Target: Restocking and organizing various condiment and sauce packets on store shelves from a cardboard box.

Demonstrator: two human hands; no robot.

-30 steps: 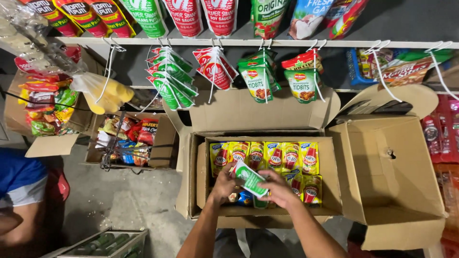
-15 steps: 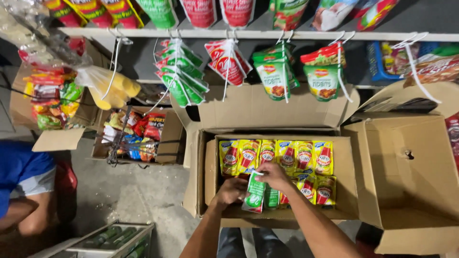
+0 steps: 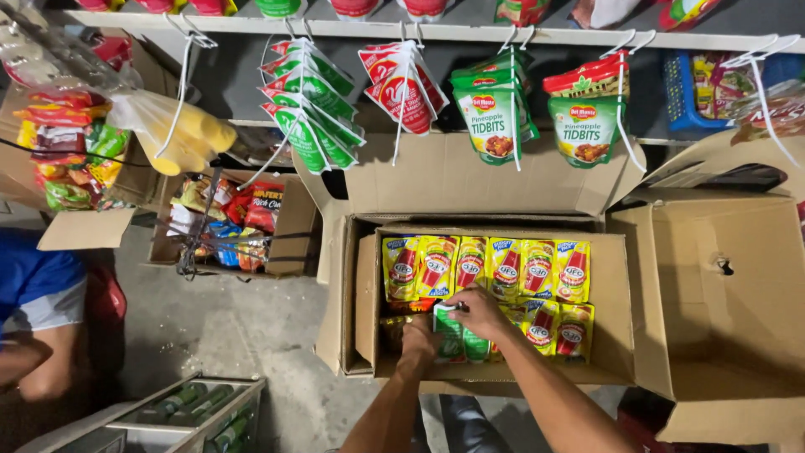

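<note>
Open cardboard box [image 3: 620,310] on floor: yellow sauce pouches [image 3: 486,268] along far side. Right hand [image 3: 480,312] pinching green pouch [image 3: 450,329] top, near-left section. Left hand [image 3: 418,337] beside, grip unclear. Best: seat pouch upright, flush against row.

6 yellow pouches [image 3: 486,268] top row; 2 hands [image 3: 478,312].

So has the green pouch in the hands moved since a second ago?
Yes. The green pouch has gone down into the cardboard box, now among the yellow sachets.
</note>
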